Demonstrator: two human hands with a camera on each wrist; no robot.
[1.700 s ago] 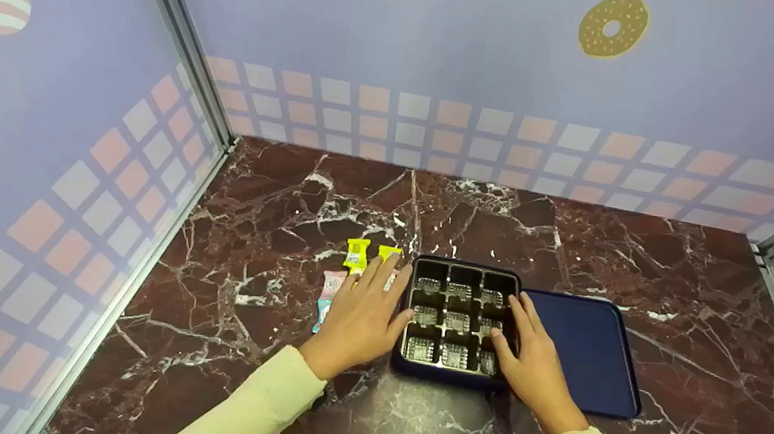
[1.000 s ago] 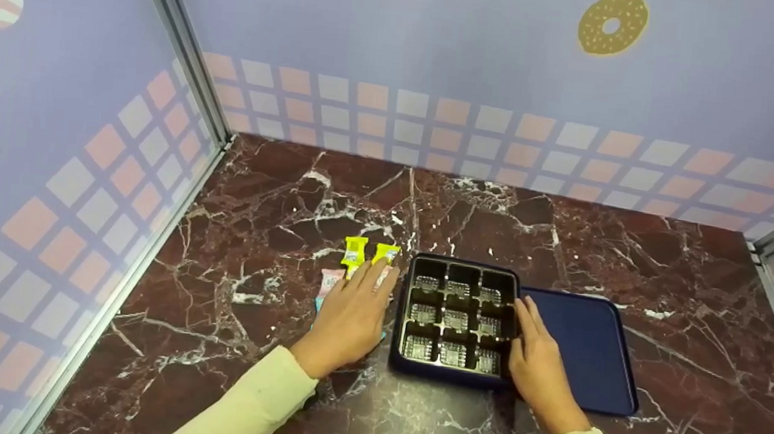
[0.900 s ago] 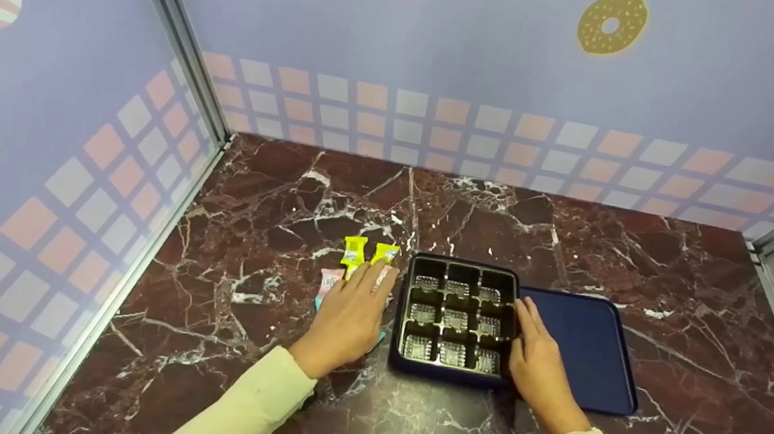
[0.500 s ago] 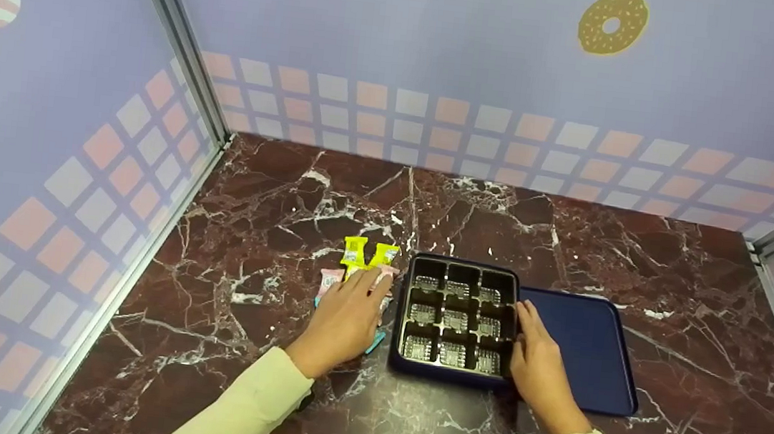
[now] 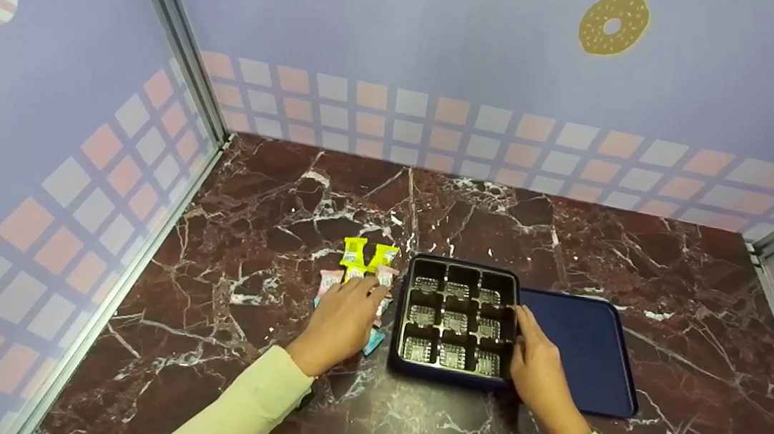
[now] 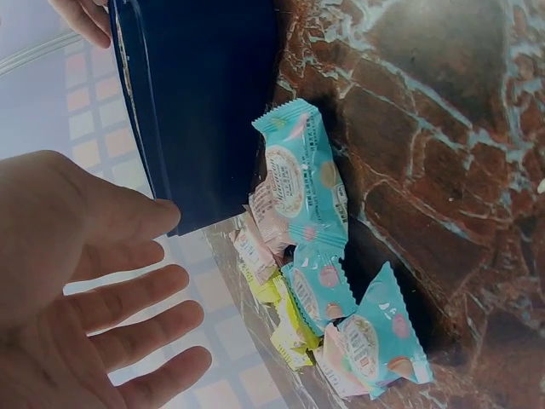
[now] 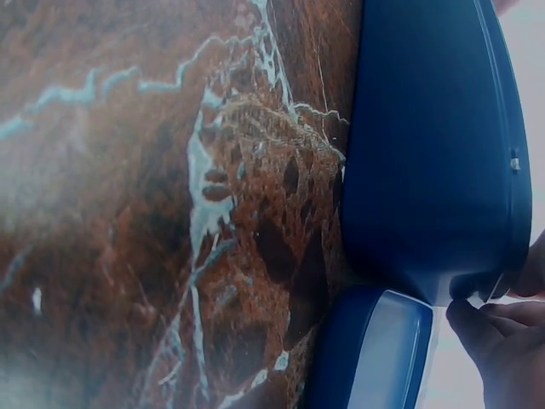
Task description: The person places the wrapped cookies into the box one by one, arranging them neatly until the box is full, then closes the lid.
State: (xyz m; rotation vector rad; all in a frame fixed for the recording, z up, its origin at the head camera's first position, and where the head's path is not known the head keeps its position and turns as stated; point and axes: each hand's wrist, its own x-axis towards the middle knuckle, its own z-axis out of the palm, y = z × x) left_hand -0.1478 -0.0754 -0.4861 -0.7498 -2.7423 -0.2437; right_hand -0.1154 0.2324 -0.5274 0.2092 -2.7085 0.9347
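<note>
Relaxed, its fingers apart and nothing held, the left hand [image 5: 340, 321] hovers above wrapped sweets [image 6: 306, 175] in turquoise, pink and yellow, clustered beneath and just beyond it. Wrappers bear script lettering and small print, too blurred to read. At right, the right hand [image 5: 541, 366] rests straight fingers along the navy box's [image 5: 446, 375] right wall; the lid [image 5: 581, 352] lies just beside. Marble table [image 5: 270, 233] stretches far beyond, to the back wall [image 5: 449, 36].
</note>
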